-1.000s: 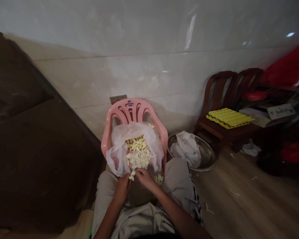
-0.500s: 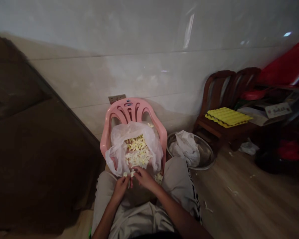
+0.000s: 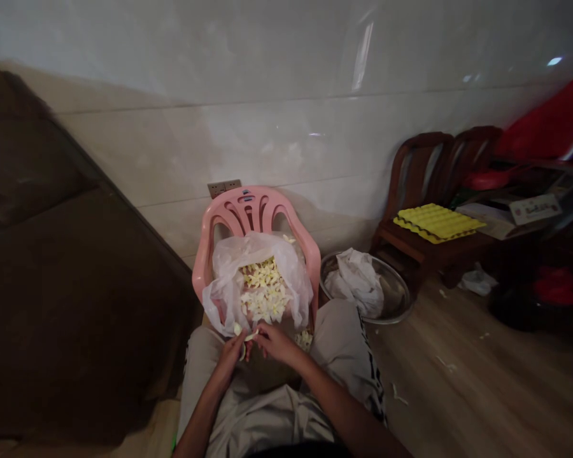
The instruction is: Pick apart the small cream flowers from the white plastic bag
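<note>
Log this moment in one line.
left hand: holding pale blossom; right hand: fingers at blossom; white bag: open, flowers inside; pink chair: under bag

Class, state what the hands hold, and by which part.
Small pale flowers, at the fingertips of the left hand and right hand; which part is gripped is too small to tell.
</note>
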{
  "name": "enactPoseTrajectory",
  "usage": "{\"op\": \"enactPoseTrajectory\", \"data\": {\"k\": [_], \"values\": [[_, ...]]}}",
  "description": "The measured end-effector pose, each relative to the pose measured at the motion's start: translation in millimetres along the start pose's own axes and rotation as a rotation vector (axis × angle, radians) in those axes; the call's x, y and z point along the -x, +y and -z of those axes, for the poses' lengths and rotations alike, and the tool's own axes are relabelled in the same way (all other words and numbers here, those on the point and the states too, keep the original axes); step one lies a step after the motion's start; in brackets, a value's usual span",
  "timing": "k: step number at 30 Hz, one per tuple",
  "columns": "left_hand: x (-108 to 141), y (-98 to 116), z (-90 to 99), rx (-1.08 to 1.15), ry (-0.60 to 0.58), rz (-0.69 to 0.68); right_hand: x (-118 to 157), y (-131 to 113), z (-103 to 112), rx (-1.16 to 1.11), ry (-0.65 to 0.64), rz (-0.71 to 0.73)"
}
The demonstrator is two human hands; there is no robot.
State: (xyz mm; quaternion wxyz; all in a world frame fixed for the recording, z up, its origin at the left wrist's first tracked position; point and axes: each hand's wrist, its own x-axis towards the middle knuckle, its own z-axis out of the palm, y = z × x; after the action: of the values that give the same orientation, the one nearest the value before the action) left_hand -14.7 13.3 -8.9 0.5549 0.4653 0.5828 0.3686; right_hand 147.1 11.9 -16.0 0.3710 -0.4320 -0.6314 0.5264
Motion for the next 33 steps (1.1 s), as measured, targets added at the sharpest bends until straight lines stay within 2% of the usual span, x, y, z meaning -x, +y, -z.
{"op": "enactPoseTrajectory", "data": {"k": [6,10,13,18,20,23,28,31,33], "values": [[-1.5,-6.3,0.2,-0.025,0.052,-0.085,-0.5,2.1,-2.4,-0.059,-0.033,-0.037],[-0.1,-7.1,4.8,-0.007,-0.021,-0.14,1.4,-9.9,-2.2,-0.101,-0.07,-0.059],[2.9,-5.0,6.7,0.007,-0.08,-0.125,1.7,-16.4,-3.4,-0.144,-0.072,-0.08],[1.8,-7.8,3.7,-0.015,-0.034,-0.124,-2.2,-13.0,-7.8,-0.158,-0.036,-0.203],[0.8,-10.6,2.9,-0.063,-0.004,-0.208,-3.5,-11.2,-9.9,-0.206,-0.001,-0.293],[3.5,-12.5,4.8,-0.232,0.033,-0.418,-2.7,-13.0,-11.6,-0.317,0.051,-0.386],[12.9,-6.2,9.8,-0.756,0.066,-0.789,3.9,-21.6,-8.2,-0.519,0.082,-0.431],[13.9,-2.8,9.3,-0.941,0.062,-0.846,4.0,-19.3,-6.8,-0.479,0.086,-0.437],[12.6,-3.6,7.6,-0.923,0.051,-0.832,0.8,-13.6,-7.8,-0.373,0.102,-0.4]]}}
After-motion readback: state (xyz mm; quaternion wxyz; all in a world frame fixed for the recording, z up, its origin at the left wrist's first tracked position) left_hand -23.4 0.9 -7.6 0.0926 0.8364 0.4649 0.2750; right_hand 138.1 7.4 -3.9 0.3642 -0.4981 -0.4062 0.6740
